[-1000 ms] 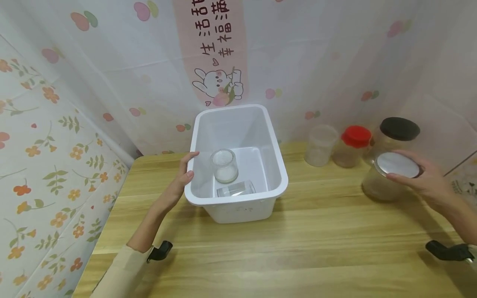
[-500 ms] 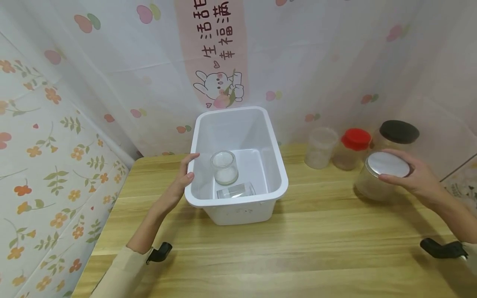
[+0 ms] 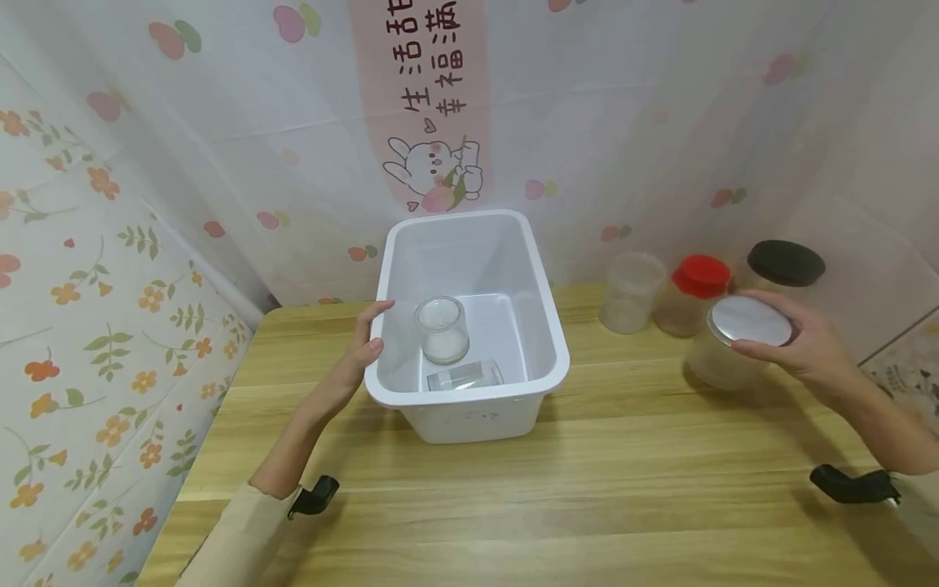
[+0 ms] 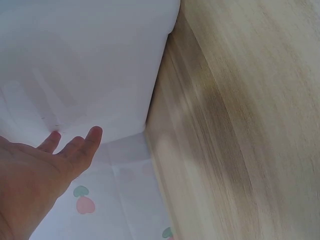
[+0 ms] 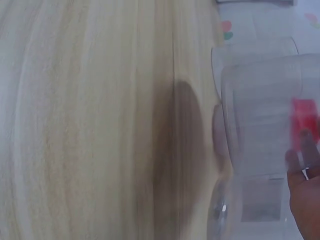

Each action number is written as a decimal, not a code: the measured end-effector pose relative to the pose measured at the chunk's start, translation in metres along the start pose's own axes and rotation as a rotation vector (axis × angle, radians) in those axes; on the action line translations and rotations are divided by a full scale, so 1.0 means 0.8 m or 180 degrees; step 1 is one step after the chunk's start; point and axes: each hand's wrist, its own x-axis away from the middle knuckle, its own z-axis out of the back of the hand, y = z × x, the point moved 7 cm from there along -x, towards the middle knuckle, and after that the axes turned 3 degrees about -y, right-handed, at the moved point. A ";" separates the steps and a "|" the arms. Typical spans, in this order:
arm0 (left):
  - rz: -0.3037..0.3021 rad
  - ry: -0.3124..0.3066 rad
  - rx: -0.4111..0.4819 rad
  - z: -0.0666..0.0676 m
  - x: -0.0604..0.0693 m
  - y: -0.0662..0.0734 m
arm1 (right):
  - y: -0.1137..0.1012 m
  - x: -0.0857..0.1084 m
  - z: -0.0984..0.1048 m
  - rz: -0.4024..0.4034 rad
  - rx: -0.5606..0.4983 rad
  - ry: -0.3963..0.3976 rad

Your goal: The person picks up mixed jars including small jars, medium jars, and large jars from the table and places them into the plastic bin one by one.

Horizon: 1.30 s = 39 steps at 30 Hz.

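Observation:
My left hand [image 3: 352, 363] holds the left rim of a white plastic tub [image 3: 469, 420]; in the left wrist view, several fingers [image 4: 92, 140] lie against its outer wall. Inside the tub, a small glass jar [image 3: 445, 342] stands upright towards the left, and a clear glass [image 3: 465, 376] lies on its side near the front. My right hand [image 3: 810, 350] grips a large clear jar [image 3: 719, 363] from above, around its silver lid [image 3: 750, 320]. This jar is slightly tilted and seems to hang just above the table. Its contents cannot be made out.
Behind the held jar, close to the back curtain [image 3: 587, 147], stand a pale translucent container [image 3: 632, 297], a red-lidded jar [image 3: 682, 306] and a black-lidded jar [image 3: 786, 262]. Everything is on a wooden table [image 3: 513, 497].
My right hand has carried the silver-lidded jar a little to the left, towards the tub. The left hand stays at the tub's rim.

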 end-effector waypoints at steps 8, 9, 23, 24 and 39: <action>-0.0038 -0.0011 -0.0027 -0.001 -0.002 0.001 | -0.007 -0.004 -0.007 -0.0053 0.0000 -0.0044; -0.0038 -0.0011 -0.0029 -0.001 -0.002 0.001 | -0.008 -0.004 -0.008 -0.0065 0.0004 -0.0052; -0.0028 -0.0003 -0.0039 -0.001 -0.003 0.001 | -0.020 -0.020 -0.017 -0.0082 0.0065 -0.0069; -0.0026 -0.0003 -0.0038 -0.001 -0.003 0.001 | -0.022 -0.021 -0.019 -0.0076 0.0057 -0.0088; -0.0045 0.0031 -0.0034 0.000 -0.003 -0.001 | -0.044 -0.035 -0.036 -0.0031 0.0079 -0.0067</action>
